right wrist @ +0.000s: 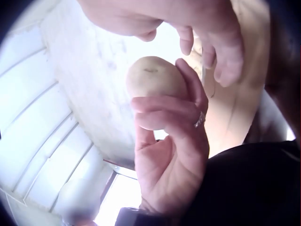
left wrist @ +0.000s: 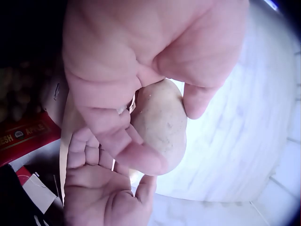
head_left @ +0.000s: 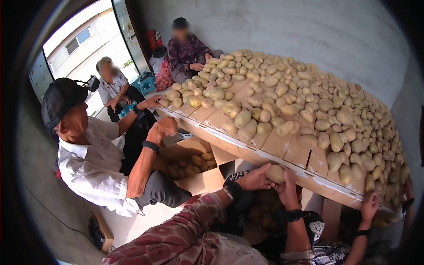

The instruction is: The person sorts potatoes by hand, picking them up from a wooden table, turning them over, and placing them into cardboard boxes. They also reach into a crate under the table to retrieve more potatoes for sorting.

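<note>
My left hand grips a pale potato between thumb and curled fingers, in front of the table's near edge. The ring on this hand shows in the right wrist view, with the potato's rounded end facing up above the fingers. My right hand is close beside the potato, palm turned toward it. In the right wrist view, the right hand's fingers extend loosely above the potato, apart from it. The left wrist view has the right palm below the potato.
Many potatoes cover the cardboard-topped table. Below its edge, a cardboard box holds potatoes. A person in a white shirt sits at left; two people sit farther back. Another person's hand is by the edge at right.
</note>
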A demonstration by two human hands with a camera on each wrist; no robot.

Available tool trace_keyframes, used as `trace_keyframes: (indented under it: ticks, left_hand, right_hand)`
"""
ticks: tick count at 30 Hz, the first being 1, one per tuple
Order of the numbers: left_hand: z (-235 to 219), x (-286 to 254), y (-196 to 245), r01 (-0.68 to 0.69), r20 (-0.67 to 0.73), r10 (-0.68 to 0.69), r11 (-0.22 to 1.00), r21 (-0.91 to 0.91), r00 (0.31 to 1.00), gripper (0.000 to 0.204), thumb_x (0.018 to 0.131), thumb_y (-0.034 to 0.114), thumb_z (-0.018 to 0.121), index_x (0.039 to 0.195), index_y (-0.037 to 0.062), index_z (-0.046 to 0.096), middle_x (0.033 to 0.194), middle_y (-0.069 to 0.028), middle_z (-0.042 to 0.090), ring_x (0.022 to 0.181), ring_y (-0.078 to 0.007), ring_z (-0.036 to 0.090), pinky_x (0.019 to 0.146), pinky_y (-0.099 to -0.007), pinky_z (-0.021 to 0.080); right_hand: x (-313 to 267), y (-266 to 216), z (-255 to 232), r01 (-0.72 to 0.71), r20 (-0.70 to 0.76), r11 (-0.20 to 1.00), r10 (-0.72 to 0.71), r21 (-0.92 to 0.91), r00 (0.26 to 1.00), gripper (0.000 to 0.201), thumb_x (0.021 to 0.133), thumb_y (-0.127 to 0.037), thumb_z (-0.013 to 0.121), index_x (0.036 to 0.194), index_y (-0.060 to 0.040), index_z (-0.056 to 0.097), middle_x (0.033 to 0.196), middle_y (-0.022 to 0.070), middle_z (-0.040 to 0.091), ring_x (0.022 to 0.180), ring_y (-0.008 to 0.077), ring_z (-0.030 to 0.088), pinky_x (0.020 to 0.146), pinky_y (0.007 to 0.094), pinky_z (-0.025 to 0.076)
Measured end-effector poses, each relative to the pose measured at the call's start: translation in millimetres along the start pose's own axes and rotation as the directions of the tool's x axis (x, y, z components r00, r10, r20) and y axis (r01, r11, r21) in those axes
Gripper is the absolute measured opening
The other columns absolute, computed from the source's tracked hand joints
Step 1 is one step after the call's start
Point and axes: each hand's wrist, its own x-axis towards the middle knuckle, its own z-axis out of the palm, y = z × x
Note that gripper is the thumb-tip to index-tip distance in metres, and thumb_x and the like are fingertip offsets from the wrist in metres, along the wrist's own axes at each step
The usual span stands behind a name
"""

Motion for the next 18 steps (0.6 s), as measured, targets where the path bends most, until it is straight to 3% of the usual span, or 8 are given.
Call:
trace_keyframes:
  ticks: [2, 4, 6, 9, 11, 12, 15, 18]
  left_hand:
    - [4, 7, -5, 0.041, 0.008, -0.041, 0.996, 0.075, 0.999, 0.047, 0.094, 0.051, 0.037, 0.119, 0.0128, 0.049, 0.104, -0.0016, 0.06, 0.08, -0.0136, 0.06, 0.069, -0.0246, 0.049]
    - [7, -1, -3, 0.071, -0.056, -0.061, 0.974, 0.215, 0.997, 0.048, 0.094, 0.053, 0.033, 0.116, 0.0128, 0.05, 0.102, -0.0002, 0.06, 0.081, -0.0124, 0.059, 0.068, -0.0239, 0.047]
    - [6, -2, -5, 0.044, -0.053, -0.028, 0.944, 0.328, 0.998, 0.049, 0.093, 0.055, 0.032, 0.115, 0.0137, 0.047, 0.103, 0.0, 0.058, 0.08, -0.0113, 0.058, 0.068, -0.0248, 0.046]
    - [10, -2, -8, 0.018, -0.047, -0.006, 0.967, 0.256, 0.999, 0.043, 0.091, 0.054, 0.04, 0.113, 0.0174, 0.044, 0.101, -0.0028, 0.059, 0.079, -0.0124, 0.06, 0.065, -0.0232, 0.047]
    - [22, -10, -1, 0.006, -0.067, 0.014, 0.957, 0.291, 0.998, 0.041, 0.09, 0.053, 0.045, 0.108, 0.0169, 0.04, 0.095, -0.0032, 0.057, 0.072, -0.0118, 0.057, 0.06, -0.0224, 0.045]
    - [18, -12, -5, 0.005, -0.075, 0.017, 0.959, 0.282, 0.997, 0.041, 0.09, 0.053, 0.045, 0.108, 0.0169, 0.04, 0.095, -0.0032, 0.057, 0.072, -0.0118, 0.057, 0.06, -0.0224, 0.045]
    - [4, -7, -1, -0.01, 0.159, -0.032, 0.966, 0.26, 0.987, 0.043, 0.088, 0.05, 0.049, 0.117, 0.019, 0.042, 0.092, -0.0003, 0.055, 0.062, -0.01, 0.051, 0.055, -0.0215, 0.042]
    - [26, -21, 5, -0.017, 0.028, 0.011, 0.971, 0.239, 1.0, 0.042, 0.088, 0.049, 0.048, 0.12, 0.0205, 0.048, 0.09, 0.0018, 0.055, 0.062, -0.0095, 0.049, 0.054, -0.0215, 0.041]
  right_hand:
    - [0, 7, -5, 0.051, -0.014, 0.982, -0.054, -0.181, 0.998, 0.036, 0.088, -0.018, 0.057, 0.119, -0.0022, 0.047, 0.11, 0.0092, 0.054, 0.094, 0.0162, 0.056, 0.074, 0.0269, 0.05]
    - [2, 13, 4, 0.14, -0.109, 0.836, -0.231, -0.531, 0.967, 0.037, 0.081, -0.01, 0.063, 0.115, -0.0018, 0.051, 0.105, 0.0089, 0.057, 0.09, 0.0139, 0.056, 0.073, 0.0248, 0.05]
    - [2, 6, 2, 0.104, -0.161, 0.893, -0.192, -0.437, 0.968, 0.039, 0.078, -0.009, 0.066, 0.113, -0.0002, 0.053, 0.1, 0.0084, 0.058, 0.091, 0.0145, 0.056, 0.074, 0.0237, 0.049]
    - [-65, -122, -158, 0.324, -0.088, 0.872, -0.379, -0.366, 0.921, 0.036, 0.082, -0.016, 0.059, 0.114, -0.0006, 0.053, 0.103, 0.0097, 0.058, 0.093, 0.0164, 0.055, 0.077, 0.026, 0.049]
    - [-75, -159, -203, 0.373, -0.043, 0.846, -0.42, -0.381, 0.907, 0.036, 0.084, -0.021, 0.054, 0.114, -0.0008, 0.053, 0.105, 0.0106, 0.058, 0.095, 0.0177, 0.055, 0.079, 0.0275, 0.048]
    - [-75, -166, -212, 0.384, -0.036, 0.839, -0.429, -0.386, 0.902, 0.036, 0.085, -0.023, 0.052, 0.114, -0.001, 0.053, 0.106, 0.011, 0.058, 0.096, 0.0184, 0.055, 0.08, 0.0282, 0.048]
    - [-71, -157, -208, 0.399, -0.045, 0.85, -0.439, -0.345, 0.897, 0.039, 0.089, -0.03, 0.045, 0.114, -0.0014, 0.053, 0.108, 0.0123, 0.057, 0.098, 0.0203, 0.055, 0.082, 0.0305, 0.047]
    - [-38, -81, -136, 0.305, -0.081, 0.931, -0.326, -0.201, 0.942, 0.044, 0.092, -0.037, 0.038, 0.114, -0.0018, 0.053, 0.111, 0.0136, 0.057, 0.1, 0.0223, 0.055, 0.085, 0.0327, 0.047]
